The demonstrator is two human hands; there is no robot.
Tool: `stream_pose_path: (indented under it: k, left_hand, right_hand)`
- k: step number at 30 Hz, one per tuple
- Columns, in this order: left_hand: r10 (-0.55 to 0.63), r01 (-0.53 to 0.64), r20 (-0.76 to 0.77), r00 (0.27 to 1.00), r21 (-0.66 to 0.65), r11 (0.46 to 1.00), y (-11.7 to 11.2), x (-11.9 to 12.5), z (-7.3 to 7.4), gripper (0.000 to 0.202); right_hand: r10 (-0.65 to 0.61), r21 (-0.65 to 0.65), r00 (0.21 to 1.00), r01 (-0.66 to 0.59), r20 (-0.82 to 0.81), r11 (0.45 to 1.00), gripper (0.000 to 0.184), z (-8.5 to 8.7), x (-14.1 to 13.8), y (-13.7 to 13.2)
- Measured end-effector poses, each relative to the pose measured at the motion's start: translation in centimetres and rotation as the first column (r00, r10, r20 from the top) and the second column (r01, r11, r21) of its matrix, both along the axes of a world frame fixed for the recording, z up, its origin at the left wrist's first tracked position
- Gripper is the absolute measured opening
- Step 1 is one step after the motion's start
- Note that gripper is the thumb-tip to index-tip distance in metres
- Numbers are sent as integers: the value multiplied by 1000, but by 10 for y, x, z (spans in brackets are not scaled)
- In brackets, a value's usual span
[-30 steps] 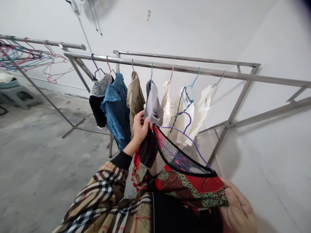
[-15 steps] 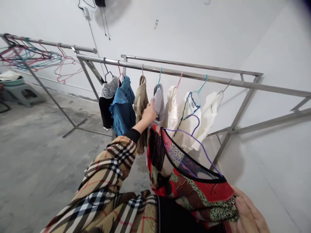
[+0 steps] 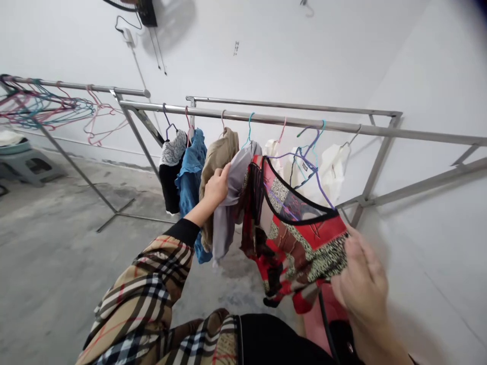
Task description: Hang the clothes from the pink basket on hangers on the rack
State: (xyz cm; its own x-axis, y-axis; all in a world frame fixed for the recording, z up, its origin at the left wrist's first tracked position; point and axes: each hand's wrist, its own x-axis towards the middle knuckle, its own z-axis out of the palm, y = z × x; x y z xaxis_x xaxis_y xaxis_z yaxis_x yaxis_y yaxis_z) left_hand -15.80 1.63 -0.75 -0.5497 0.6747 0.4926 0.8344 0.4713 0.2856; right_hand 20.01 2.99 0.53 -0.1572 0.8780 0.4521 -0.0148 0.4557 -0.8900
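Just above my right grip (image 3: pixel 361 284), a red patchwork top (image 3: pixel 297 248) hangs on a purple wire hanger (image 3: pixel 319 180), its black-trimmed neckline below the steel rail (image 3: pixel 289 120). The hanger's hook reaches up to the rail, though I can't tell whether it's seated. That grip is closed on the top's leopard-print lower edge, fingers curled over the cloth and a little blurred.

Left of the top, my left grip (image 3: pixel 216 186) is pressed flat against a beige garment (image 3: pixel 216 167), fingers together and not pinching. A grey garment (image 3: pixel 232 218) hangs just beside that grip, between it and the patchwork top. Further left of the grip hang a blue ruffled top (image 3: pixel 192 167) and a black top with a lace collar (image 3: pixel 171 172), both on wire hangers. Up and to the right of my right grip, white garments (image 3: pixel 331 167) hang from the same rail. Far left of my left grip, a tangle of coloured wire hangers (image 3: pixel 45 104) sits on a second rail above the concrete floor (image 3: pixel 57 274). A plaid sleeve (image 3: pixel 144 289) covers my left arm below the grip.
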Motion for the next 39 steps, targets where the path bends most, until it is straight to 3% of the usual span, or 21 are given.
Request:
stream_pose_path:
  k: [7, 13, 17, 22, 26, 29, 34, 36, 39]
  left_hand:
    - [-207, 196, 23, 978, 243, 950, -14, 16, -29, 56]
    - [-307, 246, 97, 947, 399, 884, -17, 25, -41, 52]
    - [-376, 249, 184, 908, 486, 838, -21, 39, -52, 45]
    - [-482, 215, 344, 806, 588, 779, -43, 72, -95, 43]
    - [-515, 207, 468, 718, 563, 800, -66, 97, -135, 38]
    - [-507, 216, 532, 678, 515, 829, -77, 102, -150, 37]
    - [-476, 192, 487, 732, 522, 831, -80, 86, -141, 35]
    - [-487, 201, 440, 754, 552, 809, -76, 81, -131, 33]
    - [-524, 235, 368, 768, 600, 765, -69, 83, -114, 30]
  right_hand:
    - [-112, 188, 992, 100, 55, 977, 52, 28, -94, 32]
    - [-95, 276, 996, 91, 0, 957, 52, 41, -170, 67]
    - [-50, 248, 997, 31, 67, 968, 42, 44, -213, 82]
    - [9, 213, 974, -59, 228, 975, 39, 30, -243, 78]
    - [73, 257, 948, -158, 311, 953, 42, 7, -242, 68]
    - [75, 344, 945, -189, 319, 920, 48, -4, -224, 55]
    - [-72, 507, 969, -59, 236, 860, 46, -16, -164, 43]
    - [-206, 561, 963, 75, 175, 824, 43, -19, -134, 57]
    - [-435, 595, 897, 309, 76, 742, 42, -18, -91, 101]
